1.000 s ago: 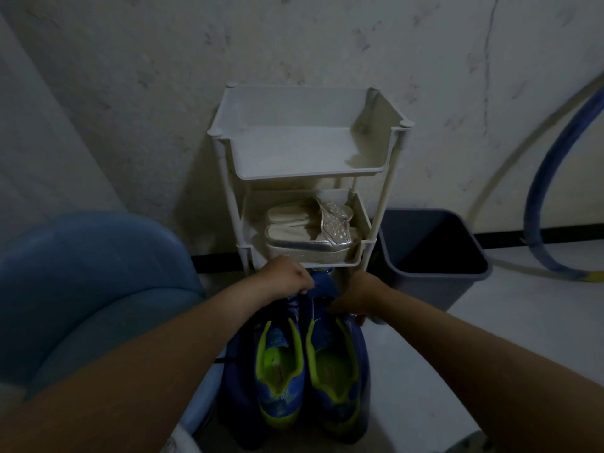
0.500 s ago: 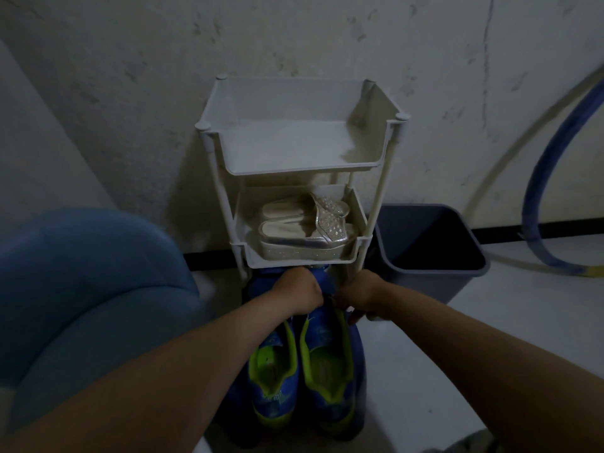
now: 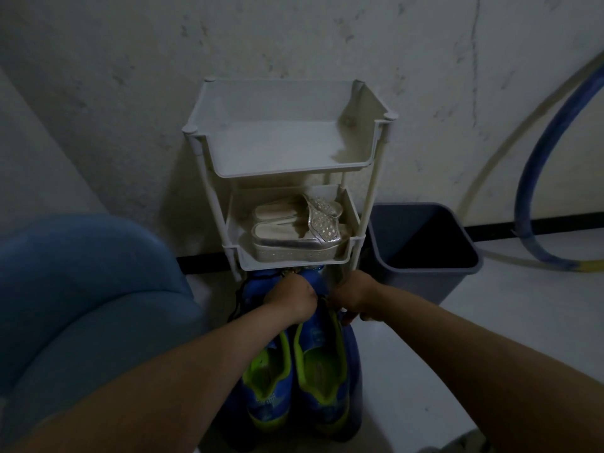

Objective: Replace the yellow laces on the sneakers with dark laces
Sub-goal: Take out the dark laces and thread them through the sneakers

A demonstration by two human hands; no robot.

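Note:
Two blue sneakers with lime-green lining stand side by side on the floor, heels toward me and toes under the white rack (image 3: 287, 168). My left hand (image 3: 291, 299) is curled over the front of the left sneaker (image 3: 264, 380). My right hand (image 3: 353, 295) grips the front of the right sneaker (image 3: 322, 371), thumb down its side. A dark lace (image 3: 238, 300) hangs in a loop off the left sneaker's far side. Both hands hide the lacing areas, and no yellow lace shows.
A pair of silver sandals (image 3: 294, 230) lies on the rack's middle shelf; the top shelf holds nothing. A grey bin (image 3: 425, 273) stands right of the rack. A blue chair (image 3: 81, 289) fills the left. A blue hose (image 3: 536, 178) curves along the wall at right.
Both hands have pushed the sneakers forward, so their toes now sit further under the rack's lowest visible shelf. The dark lace loop has come into view on the left.

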